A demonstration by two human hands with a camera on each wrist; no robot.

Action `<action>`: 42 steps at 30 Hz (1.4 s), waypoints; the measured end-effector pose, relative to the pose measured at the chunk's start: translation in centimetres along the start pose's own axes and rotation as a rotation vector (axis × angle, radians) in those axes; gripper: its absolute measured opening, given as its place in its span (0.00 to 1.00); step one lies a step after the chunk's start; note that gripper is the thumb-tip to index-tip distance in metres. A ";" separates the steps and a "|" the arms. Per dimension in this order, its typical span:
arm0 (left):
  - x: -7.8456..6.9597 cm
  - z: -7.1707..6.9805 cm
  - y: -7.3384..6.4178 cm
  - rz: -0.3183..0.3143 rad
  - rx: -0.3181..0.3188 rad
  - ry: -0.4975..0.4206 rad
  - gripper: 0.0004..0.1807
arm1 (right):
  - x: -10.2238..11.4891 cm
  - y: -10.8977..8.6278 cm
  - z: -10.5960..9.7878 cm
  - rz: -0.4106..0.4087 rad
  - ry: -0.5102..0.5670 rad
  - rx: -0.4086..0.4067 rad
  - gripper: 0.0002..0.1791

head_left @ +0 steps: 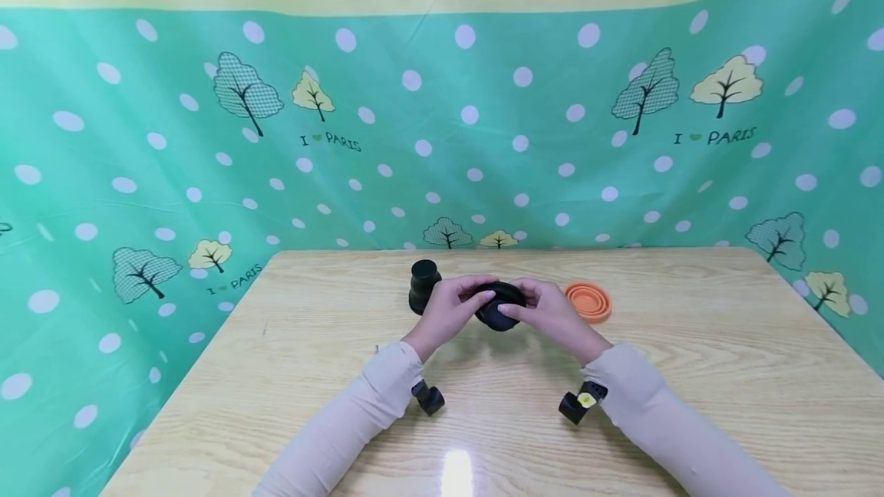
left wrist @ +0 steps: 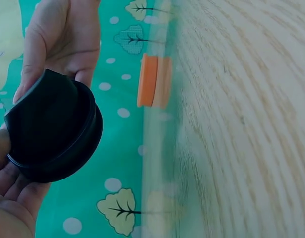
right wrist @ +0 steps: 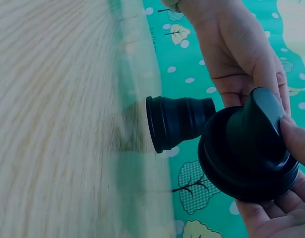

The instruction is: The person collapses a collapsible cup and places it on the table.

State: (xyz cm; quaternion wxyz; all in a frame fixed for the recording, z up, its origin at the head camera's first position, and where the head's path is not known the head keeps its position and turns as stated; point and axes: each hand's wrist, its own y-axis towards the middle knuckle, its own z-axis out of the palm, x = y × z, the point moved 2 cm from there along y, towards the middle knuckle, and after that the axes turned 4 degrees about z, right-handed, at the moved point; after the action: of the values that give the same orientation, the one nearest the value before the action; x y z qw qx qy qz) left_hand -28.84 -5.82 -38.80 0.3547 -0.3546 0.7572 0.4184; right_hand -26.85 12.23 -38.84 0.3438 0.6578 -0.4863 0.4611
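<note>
Pinching the black cup point(head_left: 499, 317) from both sides: the left hand point(head_left: 449, 307) and right hand point(head_left: 550, 312) are both gripping it, thumbs pressing on the near side, fingers curling round behind the rim. Cup is looking like a folding kind, its body leaning and partly squashed into its wide rim. It is hanging above the table point(head_left: 697, 336), not touching, closer to the far edge than the near one, about midway between the left and right edges.

Risks, judging from here: uneven thumb pressure could be buckling the wall on one side, so it could be springing back. The wall is looking smooth, so fingertips could be slipping; nothing is supporting the cup from below, so a lost grip would be dropping it on the table. The left hand is sitting near the standing cup point(head_left: 423, 284), so a stray knuckle could be tipping it.

Containers: standing cup is resting narrow end up toward the far edge, left of the hands; its inside is staying hidden. Orange cup point(head_left: 588, 302) is lying flattened toward the far edge, right of the hands, showing only its own rings. The black cup's inside isn't showing clearly; can't tell contents.
</note>
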 end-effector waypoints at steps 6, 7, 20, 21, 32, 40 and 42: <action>0.1 -0.1 0.2 -0.038 0.028 -0.065 0.18 | -0.2 0.0 -0.1 -0.025 0.080 -0.013 0.18; 0.0 -0.2 0.2 -0.052 0.031 -0.078 0.19 | -0.2 0.0 -0.1 -0.025 0.103 -0.021 0.18; -3.4 -0.6 -0.5 -0.042 0.040 -0.106 0.21 | -0.2 0.1 -0.4 -0.007 0.318 -0.081 0.09; -3.4 -0.6 -0.5 -0.037 0.038 -0.108 0.21 | -0.2 0.1 -0.4 -0.007 0.314 -0.084 0.09; -3.3 -0.4 -0.8 -0.004 -0.034 -0.095 0.17 | 0.0 0.1 -0.2 -0.010 0.288 -0.089 0.09; -0.5 0.2 -0.3 0.080 -0.156 0.015 0.13 | -0.2 0.1 0.2 -0.011 0.279 -0.093 0.16; -0.1 0.0 -0.3 0.071 -0.140 -0.005 0.14 | -0.1 0.1 0.2 0.001 0.288 -0.096 0.16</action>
State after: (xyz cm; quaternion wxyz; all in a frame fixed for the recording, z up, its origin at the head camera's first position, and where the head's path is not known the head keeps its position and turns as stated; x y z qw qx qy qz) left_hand -28.60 -5.87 -38.87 0.3158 -0.3503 0.7375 0.4834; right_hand -26.89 12.03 -39.03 0.4408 0.5676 -0.4537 0.5270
